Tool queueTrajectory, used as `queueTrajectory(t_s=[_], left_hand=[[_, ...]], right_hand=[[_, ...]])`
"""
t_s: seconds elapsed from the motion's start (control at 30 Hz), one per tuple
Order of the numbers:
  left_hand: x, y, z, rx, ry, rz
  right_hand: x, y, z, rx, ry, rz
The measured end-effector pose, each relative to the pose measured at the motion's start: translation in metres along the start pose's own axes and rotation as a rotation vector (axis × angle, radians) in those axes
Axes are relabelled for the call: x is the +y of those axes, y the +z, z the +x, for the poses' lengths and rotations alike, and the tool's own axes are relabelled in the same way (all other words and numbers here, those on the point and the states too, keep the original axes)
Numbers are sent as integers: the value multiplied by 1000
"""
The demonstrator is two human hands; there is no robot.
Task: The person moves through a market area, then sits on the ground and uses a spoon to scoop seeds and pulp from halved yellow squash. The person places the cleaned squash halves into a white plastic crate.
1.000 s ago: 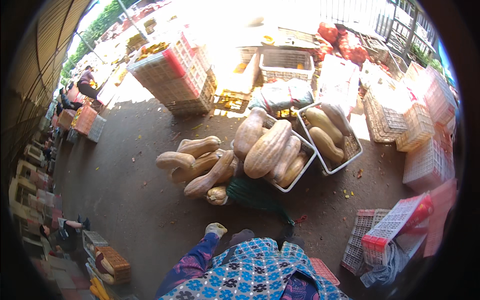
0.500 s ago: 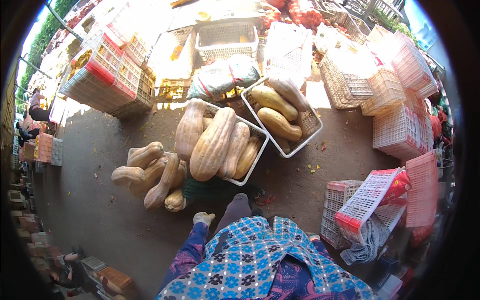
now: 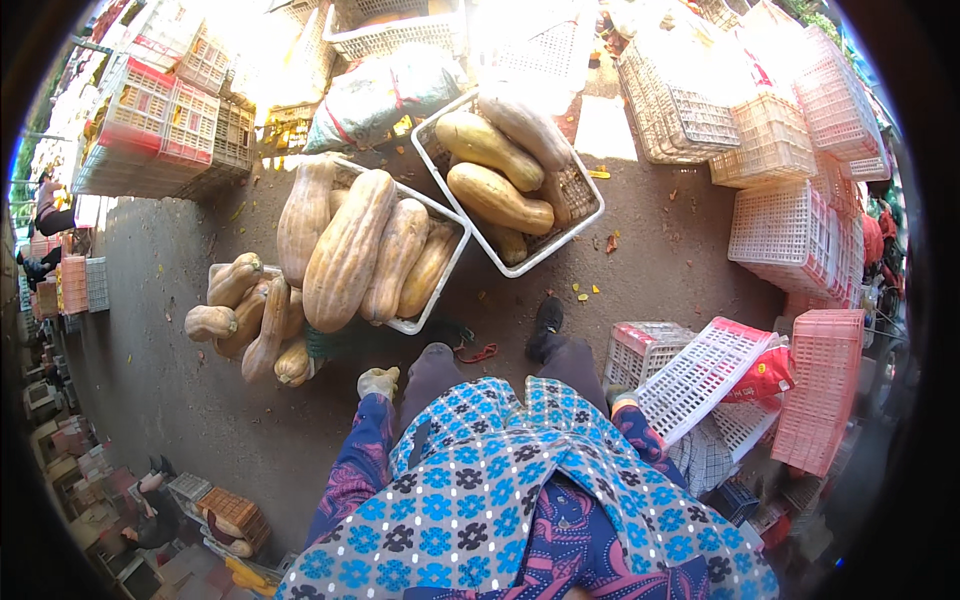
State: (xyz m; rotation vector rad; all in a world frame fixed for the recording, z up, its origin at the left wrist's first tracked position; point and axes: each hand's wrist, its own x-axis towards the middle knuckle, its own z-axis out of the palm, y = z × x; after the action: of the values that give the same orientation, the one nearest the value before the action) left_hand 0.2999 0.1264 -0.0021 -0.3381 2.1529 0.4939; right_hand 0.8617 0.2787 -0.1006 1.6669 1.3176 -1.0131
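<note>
My left hand [image 3: 378, 382], in a pale work glove, hangs with fingers curled and no object visible in it, beside my dark-trousered leg. My right hand [image 3: 622, 398] is mostly hidden by my patterned apron, near a white crate [image 3: 645, 352]. In front, large tan squashes [image 3: 345, 250] overfill a white crate [image 3: 432, 316]; left of it more squashes [image 3: 262, 325] are piled, with green netting [image 3: 327, 348] beside them. A second crate [image 3: 553, 245] holds paler and yellow squashes [image 3: 500, 210] just beyond my shoes.
Crate stacks stand at upper left [image 3: 150, 130] and right [image 3: 790, 240]. A tipped crate [image 3: 700, 375] and pink crate [image 3: 818, 390] lie at lower right. A tied sack [image 3: 385, 110] lies beyond the squashes. Other people [image 3: 50, 205] are along the left, another [image 3: 150, 505] at lower left.
I have moved forward: the squash crates shifted left and upward in view, and my dark shoe now shows between them and me. My left hand hangs further left, still curled.
</note>
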Motion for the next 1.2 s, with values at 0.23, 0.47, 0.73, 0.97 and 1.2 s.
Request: queueTrajectory(t_s=[0.23, 0.47, 0.73, 0.97, 1.2], left_hand=[[25, 99, -65, 48, 336, 225], [87, 199, -63, -64, 561, 249], [169, 329, -41, -91, 699, 414], [199, 450, 19, -100, 864, 701], [187, 496, 60, -74, 695, 903]], right_hand=[[26, -105, 55, 162, -36, 589], [-67, -179, 42, 295, -203, 302], [-247, -245, 101, -6, -390, -223], [-326, -227, 206, 216, -878, -682], [-358, -215, 233, -75, -670, -965]])
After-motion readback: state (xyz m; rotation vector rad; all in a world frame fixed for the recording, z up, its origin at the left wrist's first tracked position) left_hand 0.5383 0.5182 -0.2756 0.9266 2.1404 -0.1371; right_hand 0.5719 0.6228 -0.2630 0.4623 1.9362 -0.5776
